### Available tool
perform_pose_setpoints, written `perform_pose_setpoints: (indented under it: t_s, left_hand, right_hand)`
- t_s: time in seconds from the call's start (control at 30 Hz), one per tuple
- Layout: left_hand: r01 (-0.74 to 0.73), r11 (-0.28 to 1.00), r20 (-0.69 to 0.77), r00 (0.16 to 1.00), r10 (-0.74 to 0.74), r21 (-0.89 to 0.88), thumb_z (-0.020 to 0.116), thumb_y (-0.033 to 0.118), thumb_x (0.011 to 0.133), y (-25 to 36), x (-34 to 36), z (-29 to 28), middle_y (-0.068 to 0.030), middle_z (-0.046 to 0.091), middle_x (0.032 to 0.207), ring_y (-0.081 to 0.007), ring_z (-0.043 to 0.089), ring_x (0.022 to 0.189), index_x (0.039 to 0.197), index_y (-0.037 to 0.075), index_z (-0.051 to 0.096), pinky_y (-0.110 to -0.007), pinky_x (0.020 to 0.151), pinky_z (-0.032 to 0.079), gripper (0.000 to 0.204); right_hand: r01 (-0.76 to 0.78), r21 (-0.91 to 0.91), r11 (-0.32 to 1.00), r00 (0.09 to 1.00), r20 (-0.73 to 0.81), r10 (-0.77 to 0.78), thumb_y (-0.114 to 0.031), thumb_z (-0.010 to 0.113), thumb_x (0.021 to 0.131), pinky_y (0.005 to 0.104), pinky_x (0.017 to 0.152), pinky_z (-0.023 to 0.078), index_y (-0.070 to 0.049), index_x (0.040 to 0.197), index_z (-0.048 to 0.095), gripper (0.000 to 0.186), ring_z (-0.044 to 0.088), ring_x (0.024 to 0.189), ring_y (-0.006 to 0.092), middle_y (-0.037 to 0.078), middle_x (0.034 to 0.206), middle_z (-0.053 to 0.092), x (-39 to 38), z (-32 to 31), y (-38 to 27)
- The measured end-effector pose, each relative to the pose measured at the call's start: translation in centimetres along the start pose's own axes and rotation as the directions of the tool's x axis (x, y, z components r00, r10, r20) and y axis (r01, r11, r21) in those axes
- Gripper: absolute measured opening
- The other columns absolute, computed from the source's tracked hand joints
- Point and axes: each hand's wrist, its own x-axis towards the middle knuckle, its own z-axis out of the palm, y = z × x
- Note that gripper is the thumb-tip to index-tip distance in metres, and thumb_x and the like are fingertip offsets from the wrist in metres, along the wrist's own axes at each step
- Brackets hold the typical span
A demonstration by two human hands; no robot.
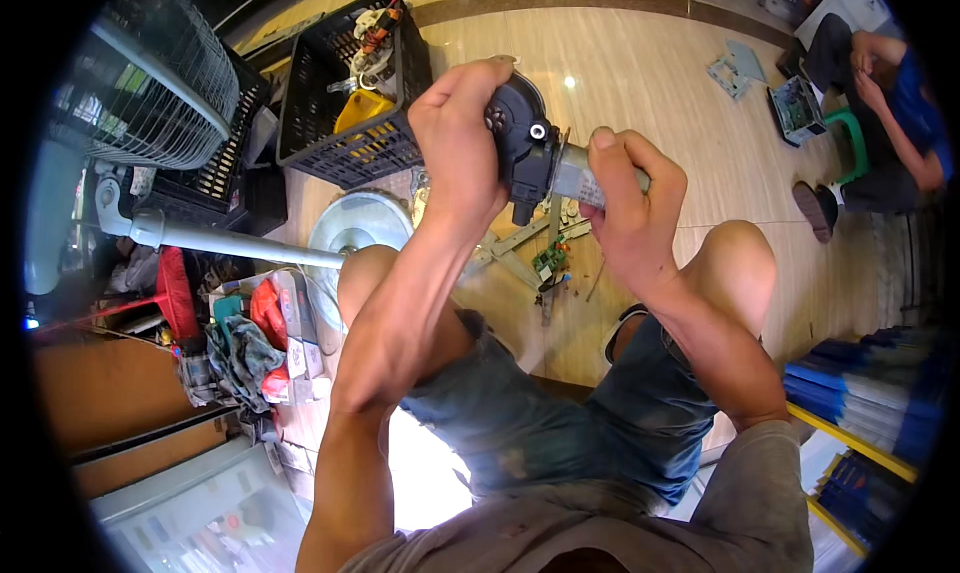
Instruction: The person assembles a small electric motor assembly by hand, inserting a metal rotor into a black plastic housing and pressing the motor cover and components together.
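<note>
The floor [640,83] is pale, glossy tile in a wood-like tone, crossed near the top by a darker brown band, with a bright ceiling light mirrored in it. Above it, between the person's bare knees, both hands are raised and closed on one thing: the left hand [462,138] wraps the dark round housing of a small fan motor [525,143], and the right hand [630,208] grips its grey cylindrical end, so the motor hangs in the air clear of the floor. Below it on the tile lie loose metal strips and a small green circuit board [548,261]. A round grey fan base [360,223] with its grey pole [230,241] rests to the left, beside a black plastic crate [345,123] holding parts. A wire fan guard [170,83] fills the upper left. At the far right another person [895,103] sits on the floor near an open device [798,108].
</note>
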Motion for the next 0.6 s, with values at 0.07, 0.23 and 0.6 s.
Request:
perform_pose_setpoints:
  t_s: [0.07, 0.23, 0.6]
  left_hand:
    - [0.012, 1.000, 0.003, 1.000, -0.012, -0.018, 0.065, 0.008, 0.085, -0.1, 0.2, 0.0, -0.0027, 0.061, 0.067, -0.0086, 0.053, 0.055, 0.076, -0.002, 0.066, -0.024, 0.052, 0.043, 0.014]
    - [0.096, 0.995, -0.005, 0.995, -0.096, 0.033, 0.061, 0.018, 0.087, -0.6, 0.4, -0.3, -0.0027, 0.058, 0.068, -0.0116, 0.055, 0.055, 0.082, 0.002, 0.064, -0.028, 0.051, 0.046, 0.017]
    - [0.109, 0.989, 0.016, 0.994, -0.112, 0.100, 0.061, 0.021, 0.088, -1.2, 0.5, -0.3, -0.0028, 0.059, 0.067, -0.0124, 0.055, 0.055, 0.081, 0.004, 0.063, -0.028, 0.052, 0.047, 0.019]
  right_hand:
    - [-0.005, 0.002, 1.000, 0.999, -0.034, 0.005, -0.023, 0.056, 0.098, 0.0264, 0.051, 0.040, 0.001, 0.070, 0.055, 0.037, 0.048, 0.060, 0.0068, 0.001, 0.062, 0.052, -0.2, 0.2, 0.0]
    - [0.135, -0.129, 0.982, 0.991, 0.034, -0.131, -0.018, 0.056, 0.097, 0.0291, 0.053, 0.038, 0.003, 0.070, 0.052, 0.035, 0.042, 0.060, 0.0078, 0.004, 0.058, 0.047, 0.6, -0.4, 0.3]
    - [0.141, -0.170, 0.975, 0.988, 0.088, -0.127, -0.020, 0.057, 0.096, 0.0309, 0.056, 0.040, 0.005, 0.072, 0.054, 0.034, 0.044, 0.063, 0.0088, 0.007, 0.059, 0.049, 1.1, -1.0, 0.2]
